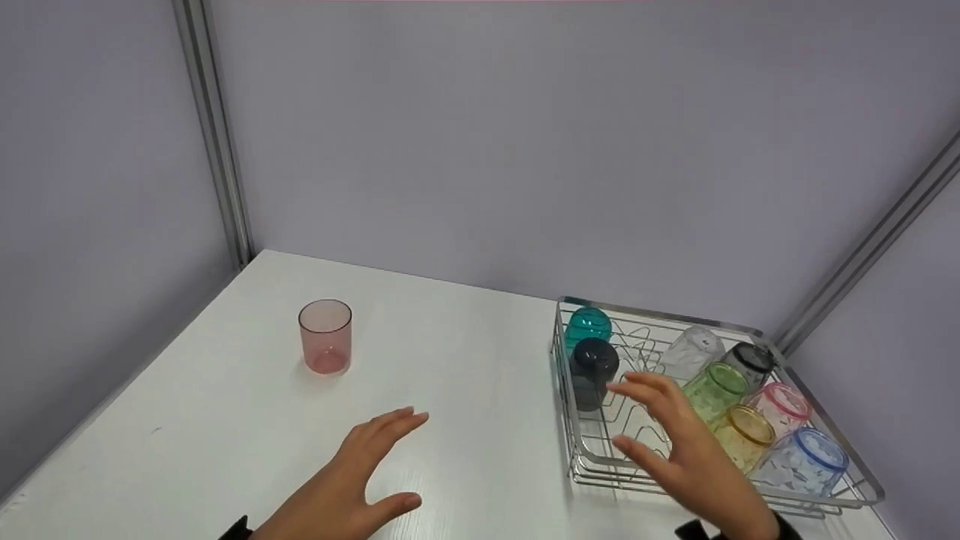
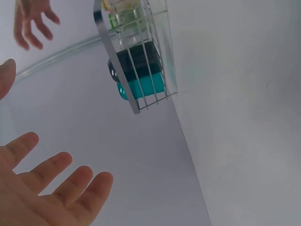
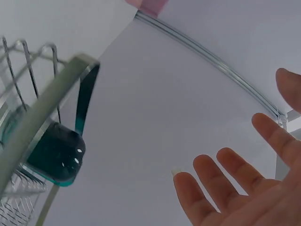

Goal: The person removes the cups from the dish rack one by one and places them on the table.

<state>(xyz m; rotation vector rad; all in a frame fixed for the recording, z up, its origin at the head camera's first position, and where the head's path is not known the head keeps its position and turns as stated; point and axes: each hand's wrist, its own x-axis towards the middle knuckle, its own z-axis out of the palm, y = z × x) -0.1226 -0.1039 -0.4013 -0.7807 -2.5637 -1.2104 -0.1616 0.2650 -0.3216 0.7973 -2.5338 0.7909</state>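
Note:
My left hand (image 1: 349,480) hovers over the white table with fingers and thumb spread, holding nothing. Beyond it, at the left of the table, a pink transparent cup (image 1: 326,337) stands upright. My right hand (image 1: 686,450) is above the front of a metal wire rack (image 1: 607,457), its fingers extended and nothing in its grasp. At the rack's left side sit a teal cup (image 1: 589,324) and a dark grey cup (image 1: 595,360) upside down. On its right side lean a clear cup (image 1: 696,349), a green cup (image 1: 716,386), a yellow cup (image 1: 742,435) and a blue-rimmed cup (image 1: 806,461).
Also in the rack are a black-rimmed cup (image 1: 751,361) and a pink-rimmed cup (image 1: 784,405). Grey panels (image 1: 487,150) enclose the white table (image 1: 450,345) at the back and both sides. The rack stands near the right panel.

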